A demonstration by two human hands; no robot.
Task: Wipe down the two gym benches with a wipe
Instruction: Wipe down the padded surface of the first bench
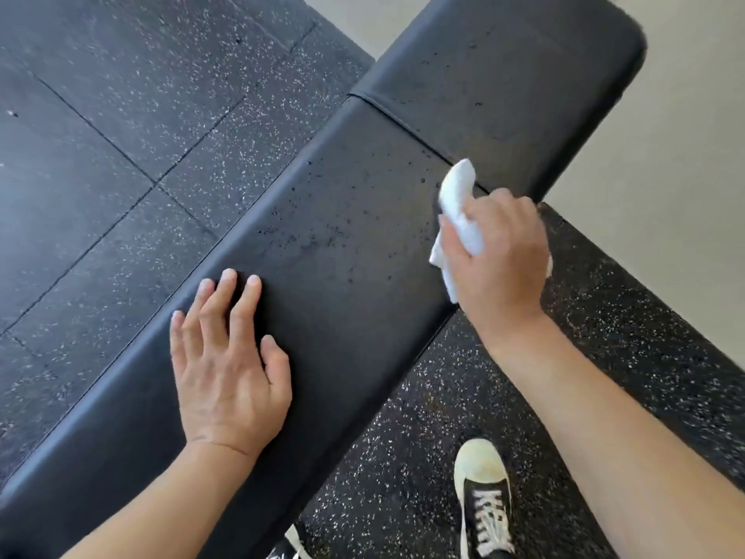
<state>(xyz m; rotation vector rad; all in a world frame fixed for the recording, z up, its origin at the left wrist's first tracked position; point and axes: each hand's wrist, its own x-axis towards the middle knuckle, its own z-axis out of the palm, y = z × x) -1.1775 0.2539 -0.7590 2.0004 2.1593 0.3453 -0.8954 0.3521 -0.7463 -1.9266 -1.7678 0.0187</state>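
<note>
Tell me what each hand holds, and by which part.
Right hand grips the white wipe around its bunched middle, ends sticking out. Left hand holds nothing; it rests flat on the bench.

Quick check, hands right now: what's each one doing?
Left hand: open, fingers straight, resting flat on the bench.
Right hand: closed around the white wipe.

A gym: speckled rubber floor tiles (121,127), padded black bench (363,244).

Bench (342,244) pad open between hands — droplets only.
</note>
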